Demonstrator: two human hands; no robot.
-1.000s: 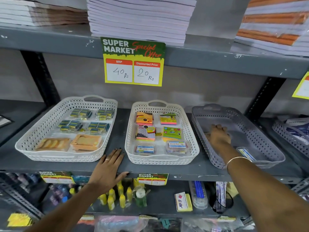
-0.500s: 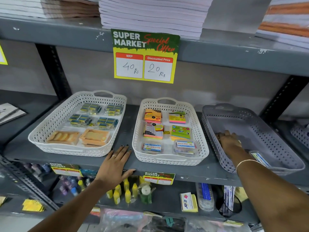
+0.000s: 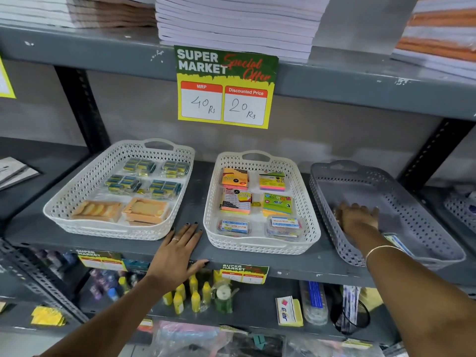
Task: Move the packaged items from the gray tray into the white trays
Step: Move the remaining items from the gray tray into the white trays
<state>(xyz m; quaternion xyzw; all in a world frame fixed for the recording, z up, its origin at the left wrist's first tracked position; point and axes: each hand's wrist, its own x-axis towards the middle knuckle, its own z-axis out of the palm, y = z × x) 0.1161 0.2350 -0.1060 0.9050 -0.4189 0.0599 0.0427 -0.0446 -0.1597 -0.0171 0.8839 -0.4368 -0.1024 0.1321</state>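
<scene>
The gray tray (image 3: 422, 202) stands at the right of the middle shelf. My right hand (image 3: 358, 217) lies palm down on its floor by the left wall, fingers stretched out; what is under the palm is hidden. A small blue-and-white packaged item (image 3: 398, 244) lies in the tray just right of my wrist. The middle white tray (image 3: 305, 202) holds sticky-note packs and small clear boxes. The left white tray (image 3: 77, 191) holds several blue-yellow packs and two orange packs. My left hand (image 3: 177, 251) rests flat on the shelf edge between the white trays, holding nothing.
A yellow-green price sign (image 3: 225, 86) hangs from the upper shelf above the trays. Stacks of notebooks (image 3: 237, 24) sit on that upper shelf. Another gray basket (image 3: 461, 210) shows at the far right. The lower shelf holds yellow bottles (image 3: 192, 295) and other stationery.
My right hand has flattened and slid a little nearer inside the gray tray. The view has swung left and the left hand has kept its place on the shelf edge.
</scene>
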